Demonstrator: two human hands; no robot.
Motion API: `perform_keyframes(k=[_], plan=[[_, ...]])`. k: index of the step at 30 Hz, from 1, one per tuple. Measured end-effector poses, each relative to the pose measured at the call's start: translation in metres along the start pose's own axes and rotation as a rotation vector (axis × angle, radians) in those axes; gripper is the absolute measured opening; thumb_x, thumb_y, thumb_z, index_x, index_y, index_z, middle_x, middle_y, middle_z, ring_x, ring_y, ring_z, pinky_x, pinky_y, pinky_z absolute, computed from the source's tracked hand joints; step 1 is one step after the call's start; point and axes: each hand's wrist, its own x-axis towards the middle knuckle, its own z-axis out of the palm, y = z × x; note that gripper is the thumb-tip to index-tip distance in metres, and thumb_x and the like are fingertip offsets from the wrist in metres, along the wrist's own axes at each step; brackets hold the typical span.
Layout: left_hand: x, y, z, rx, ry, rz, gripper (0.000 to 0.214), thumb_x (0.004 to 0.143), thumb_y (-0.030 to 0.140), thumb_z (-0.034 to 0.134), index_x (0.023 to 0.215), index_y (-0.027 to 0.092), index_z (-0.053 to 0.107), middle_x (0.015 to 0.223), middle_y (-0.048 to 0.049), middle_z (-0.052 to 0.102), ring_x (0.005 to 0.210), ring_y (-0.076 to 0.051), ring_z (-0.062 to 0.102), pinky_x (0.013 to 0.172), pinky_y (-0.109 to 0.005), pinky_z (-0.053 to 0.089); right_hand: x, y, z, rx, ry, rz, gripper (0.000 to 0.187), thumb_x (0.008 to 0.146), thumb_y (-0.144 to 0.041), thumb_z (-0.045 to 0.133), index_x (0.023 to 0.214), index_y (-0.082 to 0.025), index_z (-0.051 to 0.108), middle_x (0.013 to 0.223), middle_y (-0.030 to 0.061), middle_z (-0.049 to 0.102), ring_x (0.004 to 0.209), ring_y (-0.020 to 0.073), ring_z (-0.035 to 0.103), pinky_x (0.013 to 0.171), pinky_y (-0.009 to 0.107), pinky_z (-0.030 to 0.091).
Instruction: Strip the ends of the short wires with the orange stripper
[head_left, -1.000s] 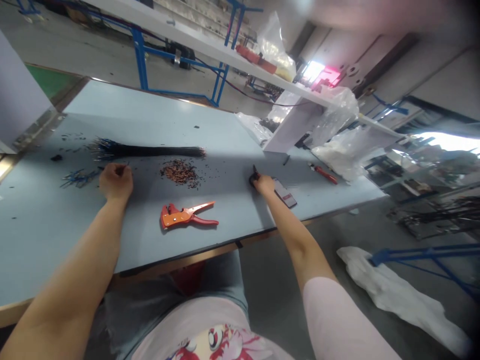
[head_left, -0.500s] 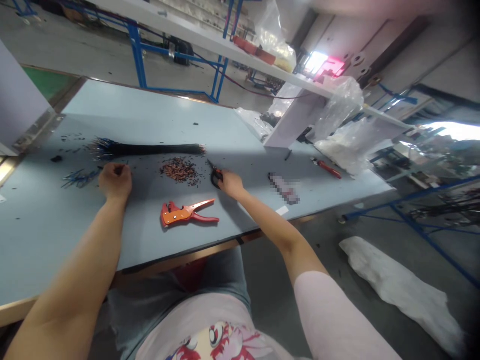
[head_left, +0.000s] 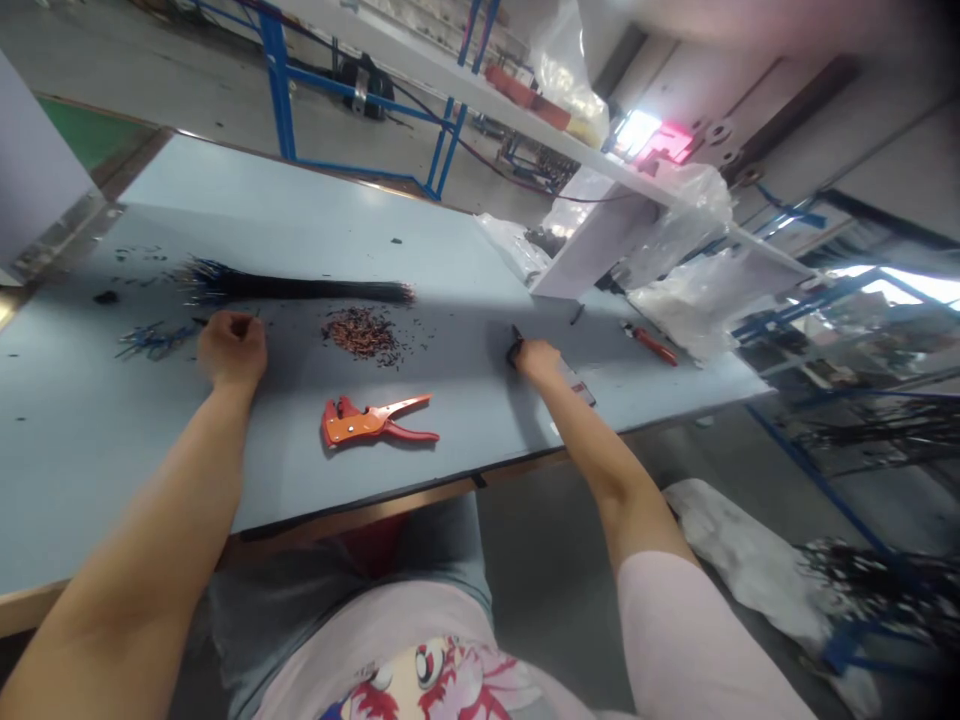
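My left hand (head_left: 234, 352) rests on the pale blue workbench (head_left: 247, 190), its fingers closed on a thin dark wire. Behind it lies a long bundle of black wires (head_left: 296, 291), and short blue wire pieces (head_left: 154, 341) lie to its left. My right hand (head_left: 538, 360) grips black-handled scissors (head_left: 515, 349), blades pointing away from me. A dark phone (head_left: 581, 388) lies partly hidden beneath my right wrist. Between my hands are a heap of copper-tipped wire offcuts (head_left: 361, 334) and an orange wire stripper (head_left: 371, 422).
A red-handled tool (head_left: 649, 344) lies at the bench's right end beneath a white shelf (head_left: 480, 95) on blue supports. Clear plastic bags (head_left: 697, 290) sit there too. White sheeting (head_left: 739, 550) and black wires (head_left: 874, 585) lie on the floor at right.
My right hand went left toward the copper heap, then returned right beside the phone, scissors still held. My left hand stayed in place. The camera tilted slightly.
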Motion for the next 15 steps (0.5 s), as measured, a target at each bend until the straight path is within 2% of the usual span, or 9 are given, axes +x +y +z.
perform_keyframes(k=[6, 10, 13, 15], plan=[[0.002, -0.003, 0.0, 0.011, 0.0, 0.023, 0.021, 0.08, 0.022, 0.057, 0.095, 0.01, 0.066, 0.083, -0.0049, 0.064, 0.08, -0.016, 0.058, 0.084, -0.031, 0.047, -0.008, -0.05, 0.012, 0.07, 0.001, -0.232, 0.038, 0.089, -0.029, 0.05, 0.123, -0.017, 0.06, 0.115, 0.0154, 0.067, 0.105, 0.0291, 0.063, 0.081, 0.034, 0.049], [0.002, -0.004, 0.001, 0.014, 0.002, 0.029, 0.022, 0.08, 0.023, 0.057, 0.095, 0.01, 0.067, 0.082, -0.0053, 0.064, 0.079, -0.016, 0.057, 0.081, -0.03, 0.047, -0.022, -0.085, 0.014, 0.113, 0.028, -0.376, 0.036, 0.088, -0.032, 0.051, 0.12, -0.018, 0.06, 0.115, 0.0129, 0.067, 0.103, 0.0285, 0.063, 0.078, 0.031, 0.048], [0.001, -0.004, 0.001, 0.01, 0.007, 0.029, 0.023, 0.08, 0.023, 0.056, 0.095, 0.01, 0.067, 0.082, -0.005, 0.065, 0.078, -0.015, 0.057, 0.081, -0.029, 0.047, -0.028, -0.091, 0.015, 0.126, 0.054, -0.416, 0.035, 0.085, -0.029, 0.054, 0.119, -0.02, 0.059, 0.112, 0.0112, 0.068, 0.101, 0.0277, 0.063, 0.077, 0.03, 0.048], [0.001, -0.003, 0.001, 0.005, 0.004, 0.03, 0.022, 0.079, 0.024, 0.056, 0.094, 0.011, 0.067, 0.082, -0.0045, 0.064, 0.078, -0.015, 0.057, 0.081, -0.029, 0.047, -0.024, -0.083, 0.016, 0.126, 0.081, -0.383, 0.037, 0.086, -0.028, 0.052, 0.121, -0.019, 0.057, 0.112, 0.0124, 0.068, 0.102, 0.0279, 0.063, 0.078, 0.03, 0.047]])
